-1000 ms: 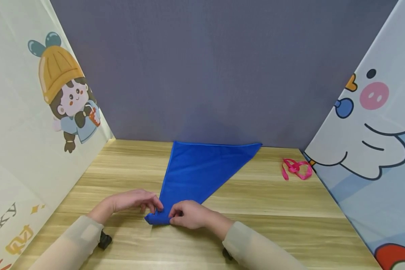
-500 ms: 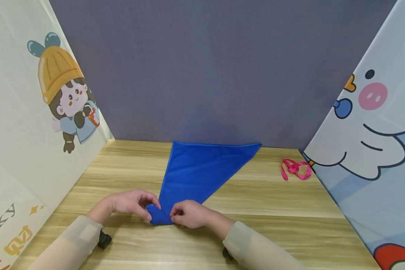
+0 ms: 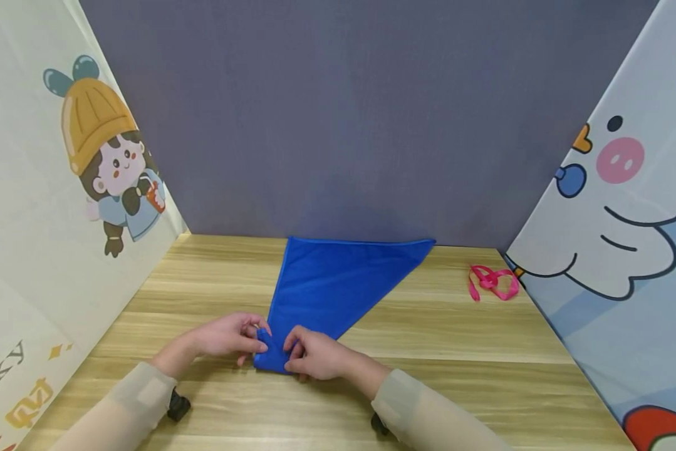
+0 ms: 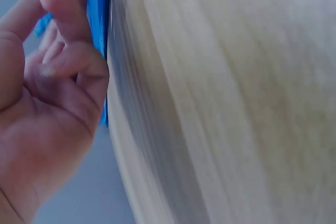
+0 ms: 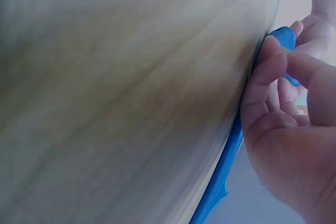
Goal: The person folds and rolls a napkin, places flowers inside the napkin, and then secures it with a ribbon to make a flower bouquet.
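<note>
A blue cloth (image 3: 332, 285) lies on the wooden table, roughly triangular, its straight far edge near the back wall. Its near left corner is folded up. My left hand (image 3: 225, 336) pinches that raised corner between thumb and fingers; in the left wrist view, a strip of blue cloth (image 4: 97, 17) shows behind the fingertips. Just to the right, my right hand (image 3: 321, 356) pinches the cloth's near edge with thumb and forefinger. The right wrist view has the blue cloth (image 5: 218, 187) running low along the table under that hand.
A pink ribbon (image 3: 488, 282) lies loosely looped at the table's back right. A grey wall (image 3: 343, 119) closes the back. Printed panels stand at the left (image 3: 27, 207) and right (image 3: 625, 250) sides of the wooden table (image 3: 445, 332).
My left hand has taken hold of the near left corner of the cloth and turned it up and to the right. My right hand has stayed at the near edge.
</note>
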A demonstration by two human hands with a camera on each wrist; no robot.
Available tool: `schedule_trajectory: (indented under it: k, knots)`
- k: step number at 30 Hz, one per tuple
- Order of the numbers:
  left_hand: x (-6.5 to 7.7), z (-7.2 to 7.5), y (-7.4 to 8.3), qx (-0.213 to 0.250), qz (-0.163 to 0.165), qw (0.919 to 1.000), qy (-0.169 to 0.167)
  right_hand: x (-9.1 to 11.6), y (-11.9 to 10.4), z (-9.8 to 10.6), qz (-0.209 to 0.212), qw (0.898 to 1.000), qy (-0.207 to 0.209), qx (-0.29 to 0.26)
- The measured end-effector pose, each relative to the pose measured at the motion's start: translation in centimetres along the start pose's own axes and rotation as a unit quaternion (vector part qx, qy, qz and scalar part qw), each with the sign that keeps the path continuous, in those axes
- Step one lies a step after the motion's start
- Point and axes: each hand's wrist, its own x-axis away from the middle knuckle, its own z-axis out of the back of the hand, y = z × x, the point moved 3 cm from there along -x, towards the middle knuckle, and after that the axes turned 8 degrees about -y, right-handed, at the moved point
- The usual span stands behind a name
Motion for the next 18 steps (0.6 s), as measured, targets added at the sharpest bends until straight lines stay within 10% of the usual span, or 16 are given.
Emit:
schedule_trajectory:
  k: [11,18]
  knots:
    - [-0.29,-0.57,0.12,-0.072,0.024,0.9922,0.099,-0.09,-0.04,-0.20,-0.003,1.000,-0.023,0.011]
    - [-0.32,-0.41,0.32,-0.129,0.004,0.9868,0.098,-0.05,-0.10,-0.24,-0.021,0.999,-0.032,0.010]
